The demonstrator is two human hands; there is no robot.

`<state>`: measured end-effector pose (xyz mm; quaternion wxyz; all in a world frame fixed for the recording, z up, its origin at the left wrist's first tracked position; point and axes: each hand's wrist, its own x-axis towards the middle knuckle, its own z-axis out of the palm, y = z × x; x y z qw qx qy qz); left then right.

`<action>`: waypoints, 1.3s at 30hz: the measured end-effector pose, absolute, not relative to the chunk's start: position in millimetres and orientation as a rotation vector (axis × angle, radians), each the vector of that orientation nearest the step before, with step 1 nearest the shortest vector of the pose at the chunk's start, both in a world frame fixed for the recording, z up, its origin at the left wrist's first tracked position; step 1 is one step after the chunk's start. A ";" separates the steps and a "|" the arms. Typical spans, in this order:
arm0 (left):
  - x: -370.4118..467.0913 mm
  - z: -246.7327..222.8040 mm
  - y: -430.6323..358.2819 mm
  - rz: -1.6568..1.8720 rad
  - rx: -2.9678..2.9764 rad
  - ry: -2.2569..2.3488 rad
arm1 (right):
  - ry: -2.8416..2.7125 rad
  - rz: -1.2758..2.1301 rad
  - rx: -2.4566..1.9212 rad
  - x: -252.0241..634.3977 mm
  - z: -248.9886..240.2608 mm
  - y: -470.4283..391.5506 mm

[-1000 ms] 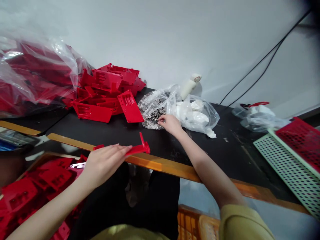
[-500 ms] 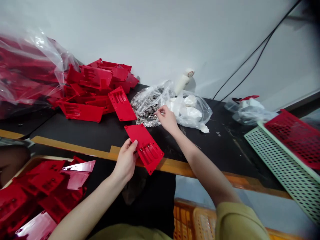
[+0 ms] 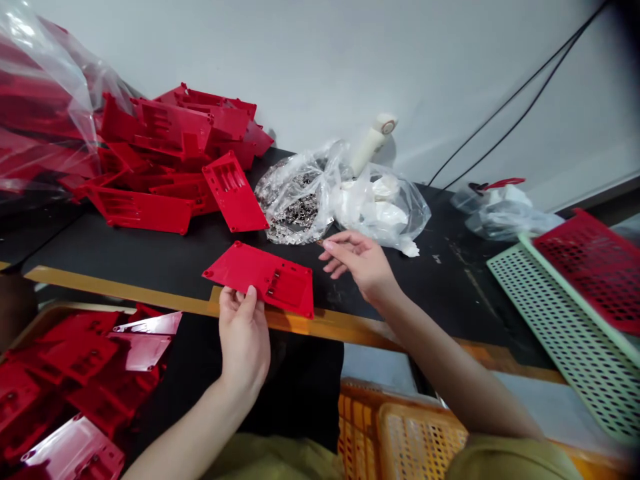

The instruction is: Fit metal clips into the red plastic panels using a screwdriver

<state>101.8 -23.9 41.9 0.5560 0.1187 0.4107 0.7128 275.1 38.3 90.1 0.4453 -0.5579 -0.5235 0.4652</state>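
My left hand [image 3: 245,333] grips a red plastic panel [image 3: 263,277] by its lower edge, thumb on top. Small dark metal pieces sit in the panel's recessed part. To the right of the panel, my right hand [image 3: 363,263] pinches a tiny metal piece [image 3: 321,243] between thumb and index finger, the other fingers curled loosely. Just behind it lies a clear bag of small metal parts [image 3: 300,210]. Another red panel [image 3: 235,193] lies on the table left of that bag.
Red panels [image 3: 170,147] are piled at the back left, more fill a crate [image 3: 47,307] at lower left. A bag of white items [image 3: 390,213], a pale bottle [image 3: 370,147] and green [image 3: 555,333] and red baskets [image 3: 595,267] stand right on the black table [image 3: 150,257].
My right hand has drawn back from the bag of metal parts toward the front right. My left hand has turned the held panel so that it lies more crosswise. The view has shifted slightly.
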 end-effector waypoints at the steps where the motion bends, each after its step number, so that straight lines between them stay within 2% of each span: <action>1: 106.1 40.6 -24.9 1.715 0.279 0.980 | -1.265 1.182 -1.389 276.5 89.3 31.3; 5: 115.8 29.1 -51.2 1.611 0.541 1.089 | -1.157 1.308 -1.409 281.9 85.9 10.1; 8: 100.5 30.2 -85.5 1.249 1.029 1.080 | -1.136 1.282 -1.410 288.5 84.1 4.1; 11: 67.9 62.0 -97.2 0.944 1.584 0.843 | -1.080 1.216 -1.422 296.3 83.8 5.0; 14: 40.7 107.7 -63.0 0.607 2.139 0.692 | -1.024 1.216 -1.429 301.7 84.9 7.7; 17: 36.1 127.0 4.0 0.666 2.494 0.886 | -1.014 1.268 -1.434 302.7 86.1 9.2; 20: 46.9 115.3 67.3 0.549 2.286 1.141 | -1.002 1.335 -1.444 300.7 86.2 9.5; 24: 55.3 97.4 101.5 0.333 1.898 1.110 | -0.966 1.447 -1.448 299.9 84.0 10.0; 30: 43.5 86.7 66.3 0.357 1.396 1.073 | -1.021 1.409 -1.409 304.1 76.3 15.5; 39: 54.8 57.5 -2.8 0.667 0.815 1.059 | -1.190 1.256 -1.383 290.2 72.4 42.7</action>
